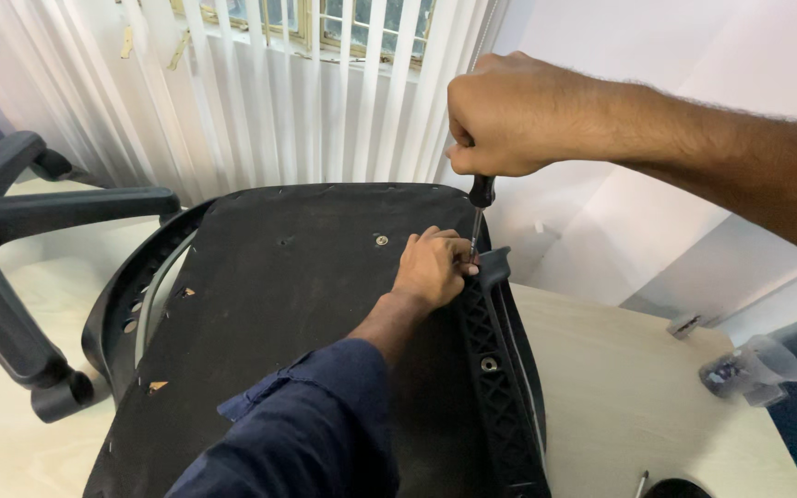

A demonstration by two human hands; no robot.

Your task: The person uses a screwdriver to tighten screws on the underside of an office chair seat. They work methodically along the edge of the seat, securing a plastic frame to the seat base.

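An upturned black office chair seat (288, 304) lies on a pale table (620, 387), underside up. A black ribbed armrest bracket (495, 360) runs along its right edge. My right hand (509, 115) is closed around the handle of a screwdriver (479, 207), held upright with its tip at the top end of the bracket. My left hand (434, 266), in a dark blue sleeve, rests on the seat and pinches at the screwdriver tip, steadying it. A silver screw (381, 240) sits in the seat just left of that hand.
A black chair base with casters (11, 240) lies at the left. A clear plastic cup (754, 369) lies on its side at the table's right. White vertical blinds (279, 101) hang behind. A small metal tool tip (641, 482) shows at the bottom edge.
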